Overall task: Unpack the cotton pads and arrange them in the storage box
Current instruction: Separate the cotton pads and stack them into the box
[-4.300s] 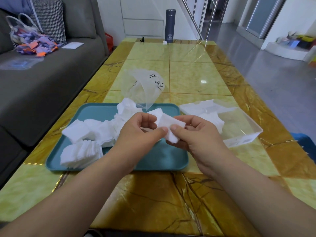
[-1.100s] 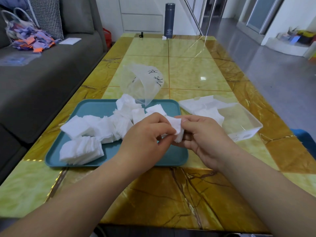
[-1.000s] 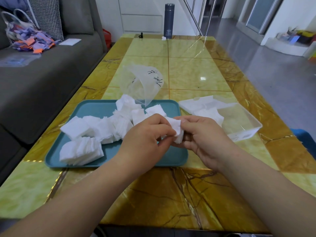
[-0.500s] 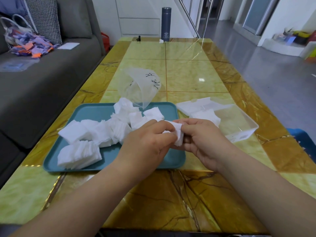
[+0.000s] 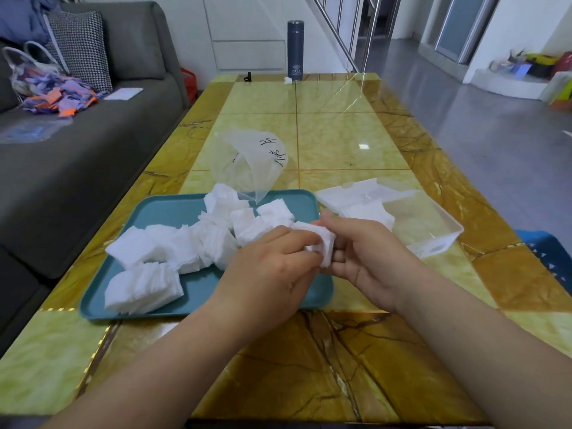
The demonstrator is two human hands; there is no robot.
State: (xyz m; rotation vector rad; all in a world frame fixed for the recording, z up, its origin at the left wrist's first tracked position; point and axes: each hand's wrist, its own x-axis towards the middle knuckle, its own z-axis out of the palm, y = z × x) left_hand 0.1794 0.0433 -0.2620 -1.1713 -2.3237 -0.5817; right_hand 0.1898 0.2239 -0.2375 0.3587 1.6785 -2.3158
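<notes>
head view: my left hand and right hand both pinch a small stack of cotton pads above the right edge of the teal tray, just beside the clear storage box, which has some pads inside. loose pads are heaped across the tray, and a plastic bag sits behind it. the glossy table is bare near me and beyond the bag. a grey sofa runs along its left edge.

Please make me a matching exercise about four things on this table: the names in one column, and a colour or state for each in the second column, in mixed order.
Things:
1 tray
2 storage box
3 plastic bag
4 flask

Descriptions:
A dark blue, standing upright
B teal, flat
C clear, hard walls
D thin film, black writing on it

Pairs: 1-B; 2-C; 3-D; 4-A
</notes>
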